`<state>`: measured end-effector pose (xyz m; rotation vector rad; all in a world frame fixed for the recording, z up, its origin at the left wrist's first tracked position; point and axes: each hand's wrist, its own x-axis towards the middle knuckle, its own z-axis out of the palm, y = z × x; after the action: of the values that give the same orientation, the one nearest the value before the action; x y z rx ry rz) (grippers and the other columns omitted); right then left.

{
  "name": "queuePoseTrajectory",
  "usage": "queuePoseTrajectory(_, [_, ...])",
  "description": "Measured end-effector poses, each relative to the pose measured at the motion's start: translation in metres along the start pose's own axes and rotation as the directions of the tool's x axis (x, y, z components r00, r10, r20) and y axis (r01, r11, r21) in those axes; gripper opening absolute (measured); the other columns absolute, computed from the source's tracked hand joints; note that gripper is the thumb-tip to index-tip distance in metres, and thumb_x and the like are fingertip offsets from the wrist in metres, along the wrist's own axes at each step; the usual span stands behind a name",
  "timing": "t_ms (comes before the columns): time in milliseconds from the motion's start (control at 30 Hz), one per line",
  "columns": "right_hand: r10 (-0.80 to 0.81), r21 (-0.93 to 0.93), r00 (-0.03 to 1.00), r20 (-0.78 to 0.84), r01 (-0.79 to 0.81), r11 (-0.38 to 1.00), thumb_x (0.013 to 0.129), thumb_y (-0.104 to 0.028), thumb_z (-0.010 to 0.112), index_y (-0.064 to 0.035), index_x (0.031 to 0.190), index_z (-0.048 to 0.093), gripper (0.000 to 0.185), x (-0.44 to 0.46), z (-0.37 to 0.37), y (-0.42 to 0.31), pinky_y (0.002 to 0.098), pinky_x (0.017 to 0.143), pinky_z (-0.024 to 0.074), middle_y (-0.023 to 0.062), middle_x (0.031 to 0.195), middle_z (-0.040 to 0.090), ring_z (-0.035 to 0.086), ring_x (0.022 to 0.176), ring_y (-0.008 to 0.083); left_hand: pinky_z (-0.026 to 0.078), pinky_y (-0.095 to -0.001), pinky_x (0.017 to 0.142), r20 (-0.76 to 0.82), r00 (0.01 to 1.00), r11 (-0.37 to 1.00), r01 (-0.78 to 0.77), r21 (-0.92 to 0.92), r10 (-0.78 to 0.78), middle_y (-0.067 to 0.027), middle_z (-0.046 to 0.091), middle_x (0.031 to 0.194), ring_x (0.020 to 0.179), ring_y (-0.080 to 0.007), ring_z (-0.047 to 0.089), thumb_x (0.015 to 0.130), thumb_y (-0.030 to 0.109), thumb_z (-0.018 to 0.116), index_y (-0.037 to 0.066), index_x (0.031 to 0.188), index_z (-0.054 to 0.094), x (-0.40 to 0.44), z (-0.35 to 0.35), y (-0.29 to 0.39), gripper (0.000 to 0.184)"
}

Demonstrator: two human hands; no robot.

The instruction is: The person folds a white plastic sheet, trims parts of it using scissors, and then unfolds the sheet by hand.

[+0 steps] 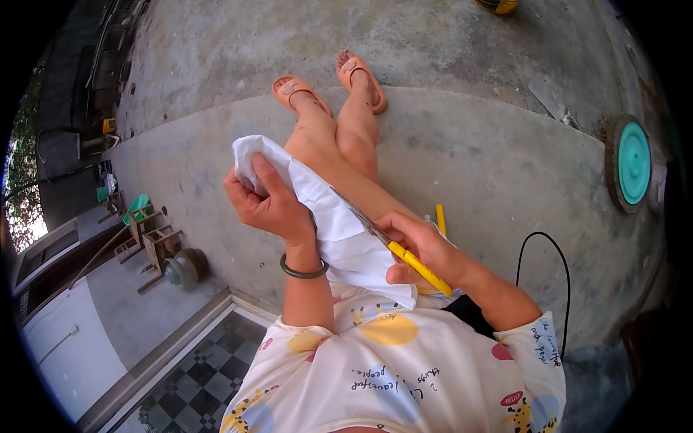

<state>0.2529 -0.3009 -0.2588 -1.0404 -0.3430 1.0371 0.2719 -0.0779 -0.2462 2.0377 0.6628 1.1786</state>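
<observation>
A white cloth (339, 209) stretches slantwise over my bare legs, from my left hand down to my lap. My left hand (267, 206) grips its far end, with the thumb pressed on a bunched fold. My right hand (426, 249) is wrapped round a pair of yellow-handled shears (419, 267). One handle lies along the near side of the hand, and the end of the other shows beyond the knuckles. The grey blades point up and left, resting along or just over the cloth's right edge; whether they touch it, I cannot tell.
Concrete floor (462, 144) surrounds my feet in orange sandals (364, 83). At right are a round turquoise lid (634, 162) and a thin black cable (567, 267). Wooden stools (160, 245) and a greenish pot (180, 267) stand at left. A yellow container (499, 6) is at the top.
</observation>
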Motion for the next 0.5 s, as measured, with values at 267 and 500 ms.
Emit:
queuePoseTrajectory(267, [-0.009,0.071,0.999,-0.039,0.012,0.997,0.085,-0.033,0.08,-0.0012,0.114,0.05,0.052,0.0014,0.0066,0.0009,0.025,0.071,0.0422,0.0009,0.087,0.051,0.044,0.08,0.0081,0.04,-0.022,0.061,-0.002,1.0,1.0,0.017,-0.006,-0.017,0.0004,0.057,0.084,0.07,-0.0065,0.047,0.095,0.017,0.067,0.001,0.097,0.06,-0.0031,0.0009,0.0048,0.018])
queuePoseTrajectory(500, [0.075,0.136,0.996,-0.052,-0.067,0.988,0.083,-0.038,0.08,-0.0015,0.112,0.052,0.055,0.0013,0.0058,-0.0029,0.0218,0.068,0.0413,-0.0007,0.086,0.053,0.047,0.08,0.0053,0.041,-0.0222,0.062,-0.009,1.0,0.999,0.015,-0.045,-0.015,0.0,0.058,0.085,0.071,-0.0068,0.048,0.096,0.018,0.067,0.001,0.098,0.06,-0.0025,0.0022,0.0029,0.019])
